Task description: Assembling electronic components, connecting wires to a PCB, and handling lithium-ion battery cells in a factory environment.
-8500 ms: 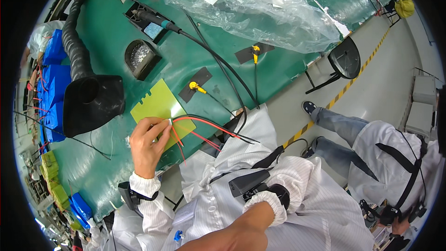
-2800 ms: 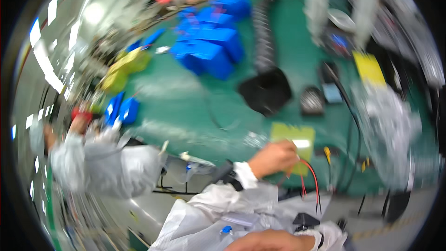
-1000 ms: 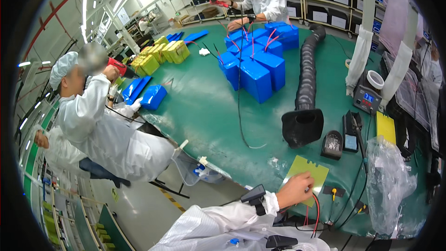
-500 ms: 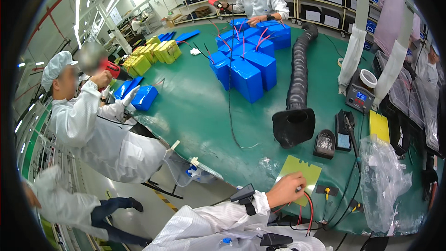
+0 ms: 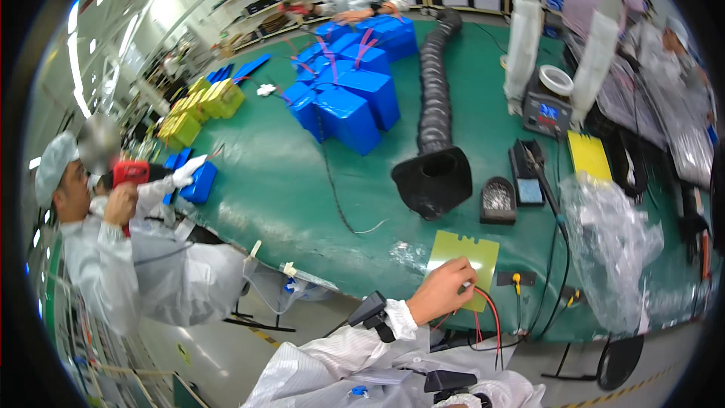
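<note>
My left hand (image 5: 445,284) is over the near edge of a yellow-green board (image 5: 472,249) that lies flat on the table. Its fingers are pinched together on a red wire (image 5: 492,307), which curves from the fingertips down past the table edge. Thinner red wires (image 5: 477,325) hang below the hand. My right hand (image 5: 462,401) barely shows at the lower edge, under a black wrist device (image 5: 449,381); its fingers are hidden. Beside the board, yellow-tipped leads (image 5: 516,279) come off a dark patch on the table.
Ahead stand a black flexible duct (image 5: 434,106) and blue wrapped packs (image 5: 351,109) with wires. To the right are a soldering iron in its stand (image 5: 529,174), a tip cleaner (image 5: 498,200), a station (image 5: 545,111) and plastic film (image 5: 612,249). A co-worker (image 5: 121,219) holds a red heat gun.
My view has turned, so the table has shifted left and up. My left hand keeps its pinch over the board. The left co-worker's gloved hand now touches a blue pack.
</note>
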{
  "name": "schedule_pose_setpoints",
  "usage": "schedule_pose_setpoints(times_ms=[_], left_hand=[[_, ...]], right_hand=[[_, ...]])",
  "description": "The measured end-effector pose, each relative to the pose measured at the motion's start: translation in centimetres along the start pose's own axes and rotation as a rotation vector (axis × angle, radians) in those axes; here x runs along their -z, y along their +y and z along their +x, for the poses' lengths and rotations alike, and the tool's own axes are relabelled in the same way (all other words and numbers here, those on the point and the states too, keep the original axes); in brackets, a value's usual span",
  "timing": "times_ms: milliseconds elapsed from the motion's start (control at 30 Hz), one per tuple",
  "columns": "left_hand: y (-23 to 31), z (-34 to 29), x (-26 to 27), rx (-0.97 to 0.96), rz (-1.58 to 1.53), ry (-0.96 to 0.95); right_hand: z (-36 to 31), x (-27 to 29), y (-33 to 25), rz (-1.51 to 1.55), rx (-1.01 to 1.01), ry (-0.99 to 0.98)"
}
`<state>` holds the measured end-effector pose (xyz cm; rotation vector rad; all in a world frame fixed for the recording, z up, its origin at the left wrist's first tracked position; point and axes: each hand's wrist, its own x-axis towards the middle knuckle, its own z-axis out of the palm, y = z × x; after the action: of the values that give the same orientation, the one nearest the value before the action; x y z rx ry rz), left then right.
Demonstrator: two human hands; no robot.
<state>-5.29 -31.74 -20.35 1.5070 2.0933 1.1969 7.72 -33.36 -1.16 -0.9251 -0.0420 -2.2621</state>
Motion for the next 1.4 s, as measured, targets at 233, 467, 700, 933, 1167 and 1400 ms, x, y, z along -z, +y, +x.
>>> schedule_pose_setpoints(times_ms=[233, 467, 700, 933, 1167, 1400], left_hand=[[0.6, 0.7, 1.2, -0.079, 0.042, -0.108], [1.0, 0.7, 1.4, -0.098, 0.092, -0.142], [1.3, 0.8, 2.1, -0.134, 0.154, -0.152], [1.2, 0.7, 2.0, -0.141, 0.141, -0.147], [1.0, 1.5, 2.0, -0.158, 0.114, -0.149], [0.4, 1.6, 2.6, -0.041, 0.068, -0.174]], right_hand=[[-0.1, -0.4, -0.6, -0.017, 0.263, -0.069], [-0.2, 0.0, 0.1, -0.073, 0.493, -0.111], [-1.5, -2.7, -2.1, -0.118, 0.377, -0.079], [-1.7, -2.3, -1.4, -0.204, 0.317, -0.075], [-2.9, -1.0, 0.6, -0.042, 0.585, -0.114], [-5.5, -0.5, 0.6, -0.152, 0.521, 0.077]])
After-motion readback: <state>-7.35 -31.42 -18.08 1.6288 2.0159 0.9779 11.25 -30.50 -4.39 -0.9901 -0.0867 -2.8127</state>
